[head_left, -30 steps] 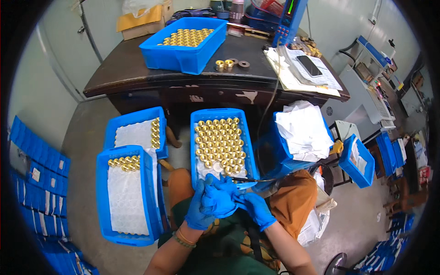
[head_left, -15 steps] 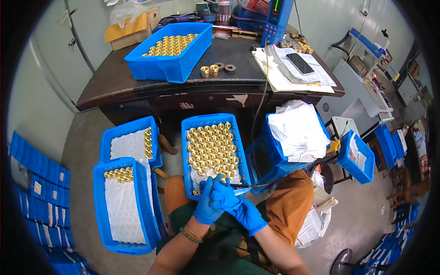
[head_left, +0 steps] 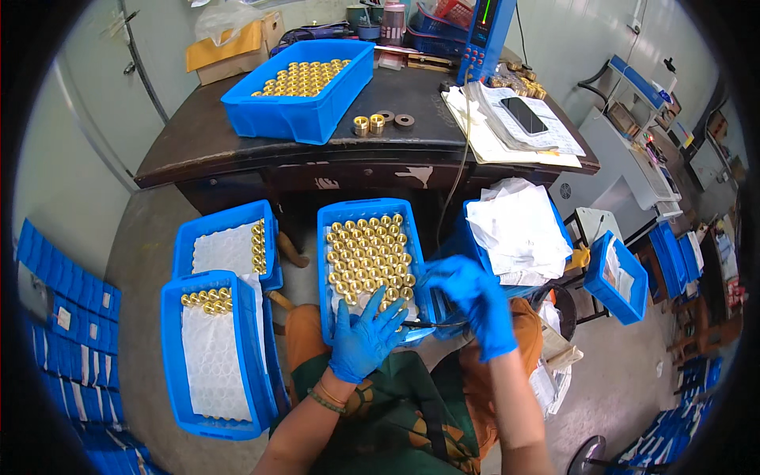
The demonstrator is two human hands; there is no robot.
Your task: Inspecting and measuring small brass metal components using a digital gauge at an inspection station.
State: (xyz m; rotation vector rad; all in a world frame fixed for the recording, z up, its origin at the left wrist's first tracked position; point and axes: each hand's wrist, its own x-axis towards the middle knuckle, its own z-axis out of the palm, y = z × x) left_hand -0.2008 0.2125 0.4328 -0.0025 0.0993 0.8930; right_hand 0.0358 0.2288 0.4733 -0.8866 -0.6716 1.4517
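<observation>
"Two gloved hands were in play. What was each doing?"

"The left hand (head_left: 366,339) was spread, grasping nothing I could see, its fingers over the near end of the middle tray (head_left: 365,207). The right hand (head_left: 478,305) hung just right of that tray, fingers bent; I couldn't tell whether it held anything."

"And the brass rings (head_left: 366,257)?"

"They stood in close rows inside the middle tray. I judged a light touch best: one ring at a time, lifted or lowered straight, sparing its neighbours."

"What was in the way?"

"A slim dark rod (head_left: 431,324) at the middle tray's near right corner, and a cable (head_left: 453,195) off its far right corner. Both seemed easy to snag."

"Further out?"

"Papers (head_left: 518,237) were heaped to the middle tray's right, a part-filled tray (head_left: 257,348) sat to its left, and the counter (head_left: 198,142) beyond it carried a phone (head_left: 524,115)."
</observation>
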